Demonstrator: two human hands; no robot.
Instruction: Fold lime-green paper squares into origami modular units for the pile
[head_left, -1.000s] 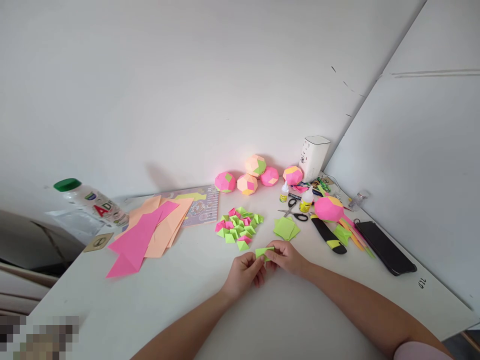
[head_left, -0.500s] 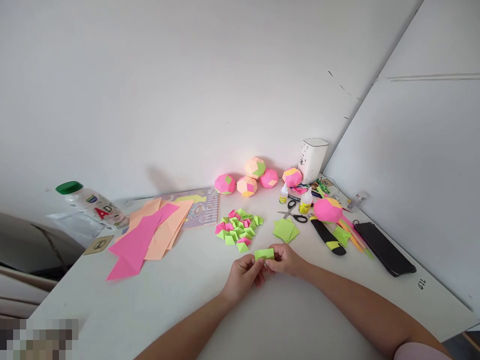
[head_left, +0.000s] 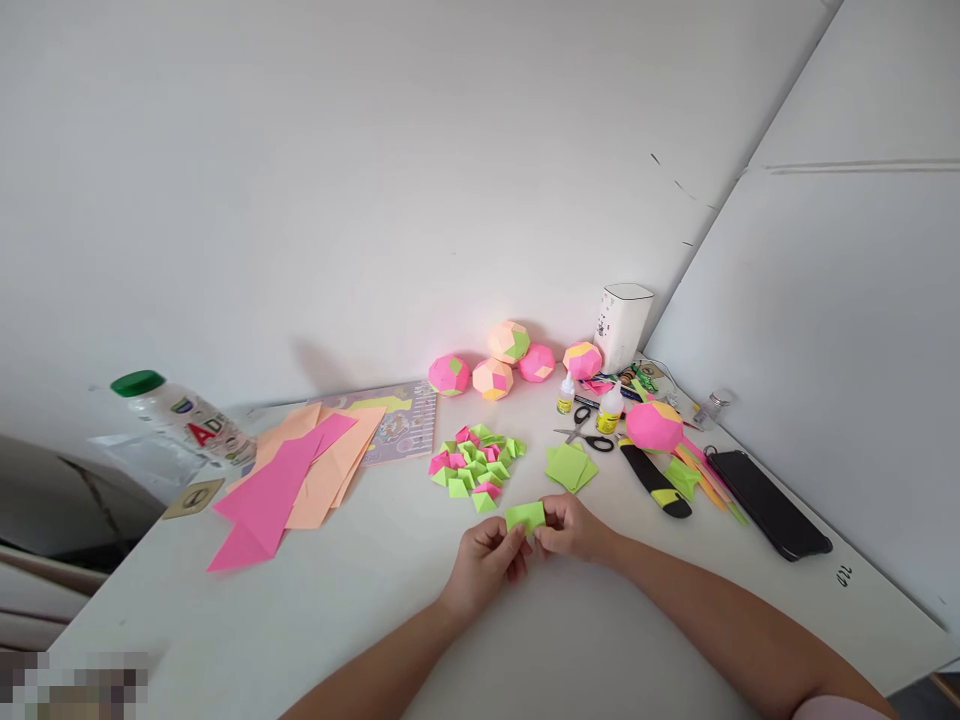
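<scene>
A small piece of green paper is pinched between both hands above the near part of the table. My left hand grips its left side, thumb at the lower edge. My right hand holds the right side with thumb and fingers. Just beyond the hands lies a pile of folded green and pink paper pieces. To its right is a small stack of green paper squares, with black-handled scissors behind it.
Paper balls line the wall; another paper ball sits right, by a utility knife and black phone. Glue bottles stand behind the scissors. Pink paper sheets and a white bottle are at left.
The green paper shows a slightly taller face and is tilted a little differently. Both hands keep their pinch on it. The whole view has shifted slightly.
</scene>
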